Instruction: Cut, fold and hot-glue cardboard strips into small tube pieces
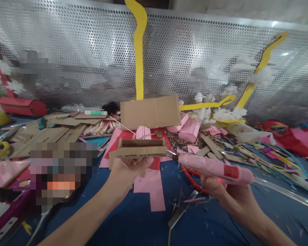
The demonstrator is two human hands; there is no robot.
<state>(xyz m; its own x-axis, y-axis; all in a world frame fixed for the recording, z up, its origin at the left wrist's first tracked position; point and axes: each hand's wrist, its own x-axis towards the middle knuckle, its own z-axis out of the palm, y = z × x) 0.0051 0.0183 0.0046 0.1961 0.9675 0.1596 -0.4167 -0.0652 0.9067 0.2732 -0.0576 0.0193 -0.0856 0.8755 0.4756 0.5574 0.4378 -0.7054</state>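
Note:
My left hand (pixel 130 167) grips a small open cardboard box (pixel 141 151) from below, holding it up over the table. In my right hand (pixel 227 191) is a pink hot glue gun (pixel 205 166), its red light lit and a clear glue stick (pixel 284 191) trailing from its back end. The metal nozzle points left and lies at the box's right edge; whether it touches cannot be made out. Below the box, pink paper strips (pixel 150 188) and a red sheet (pixel 154 163) lie on the blue table.
Behind the box stands a cardboard panel (pixel 151 112) with a yellow wavy strip (pixel 139 51). A metal blade (pixel 182 209) and red-handled tool (pixel 192 179) lie near my right hand. Cardboard scraps (pixel 48 136) are piled left. A perforated metal screen (pixel 92 44) closes off the back.

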